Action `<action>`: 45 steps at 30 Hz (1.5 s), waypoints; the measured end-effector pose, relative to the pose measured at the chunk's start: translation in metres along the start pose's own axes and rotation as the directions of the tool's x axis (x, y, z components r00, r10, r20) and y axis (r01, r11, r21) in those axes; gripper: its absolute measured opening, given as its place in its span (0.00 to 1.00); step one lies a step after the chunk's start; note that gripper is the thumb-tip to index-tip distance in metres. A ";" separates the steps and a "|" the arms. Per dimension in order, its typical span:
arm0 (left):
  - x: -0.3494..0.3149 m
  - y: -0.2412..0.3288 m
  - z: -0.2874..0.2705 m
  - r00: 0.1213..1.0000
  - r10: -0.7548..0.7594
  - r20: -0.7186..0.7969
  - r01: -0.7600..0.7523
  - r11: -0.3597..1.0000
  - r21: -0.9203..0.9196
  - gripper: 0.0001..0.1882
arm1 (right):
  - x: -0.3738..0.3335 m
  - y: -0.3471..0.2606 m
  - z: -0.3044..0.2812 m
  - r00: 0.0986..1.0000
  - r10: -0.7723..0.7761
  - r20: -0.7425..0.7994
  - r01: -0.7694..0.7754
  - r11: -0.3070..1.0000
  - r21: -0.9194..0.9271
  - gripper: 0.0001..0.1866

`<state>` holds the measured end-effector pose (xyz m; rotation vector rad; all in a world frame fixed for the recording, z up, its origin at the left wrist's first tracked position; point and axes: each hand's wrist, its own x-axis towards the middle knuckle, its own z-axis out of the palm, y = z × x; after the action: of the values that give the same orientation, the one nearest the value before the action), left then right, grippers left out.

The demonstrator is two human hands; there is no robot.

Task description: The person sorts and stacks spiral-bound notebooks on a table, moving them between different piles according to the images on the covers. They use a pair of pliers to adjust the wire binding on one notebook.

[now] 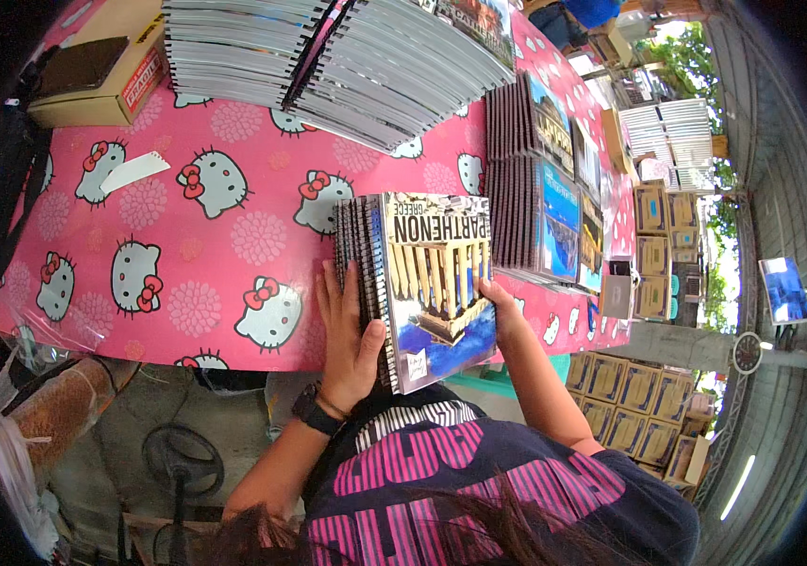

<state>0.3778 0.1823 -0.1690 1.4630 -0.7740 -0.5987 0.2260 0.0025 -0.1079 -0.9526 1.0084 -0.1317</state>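
Note:
A small stack of spiral notebooks stands at the table's near edge, close to my body. The top cover shows a columned ruin against blue, upside down to me, with a small white label near its lower corner. My left hand presses along the black wire-bound side, fingers straight and thumb on the edge. On the opposite side my right hand grips the stack, its thumb over the cover's edge and its other fingers hidden. The notebooks are held between both hands. A dark watch is on my left wrist.
The pink patterned tablecloth carries a white paper strip. Tall rows of spiral notebooks stand at the back, with more stacks to the right. A cardboard box sits far left. Stacked cartons line the right background.

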 end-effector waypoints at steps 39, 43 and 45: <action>0.028 -0.005 -0.029 0.765 -0.554 0.328 0.611 0.466 -0.639 0.17 | 0.012 0.008 -0.036 0.997 -0.012 -0.079 0.018 0.997 0.071 0.38; 0.022 -0.023 -0.022 0.912 -0.335 0.239 0.408 0.671 -0.618 0.18 | 0.017 0.012 -0.055 0.995 -0.045 -0.085 0.054 0.993 0.105 0.39; 0.025 -0.020 -0.021 0.942 -0.256 0.217 0.336 0.744 -0.578 0.17 | 0.022 0.017 -0.069 0.999 -0.019 -0.027 0.023 0.984 0.177 0.37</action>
<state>0.4114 0.1757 -0.1858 0.9450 -0.3717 -1.0844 0.1804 -0.0406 -0.1469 -0.8012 0.9928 -0.2479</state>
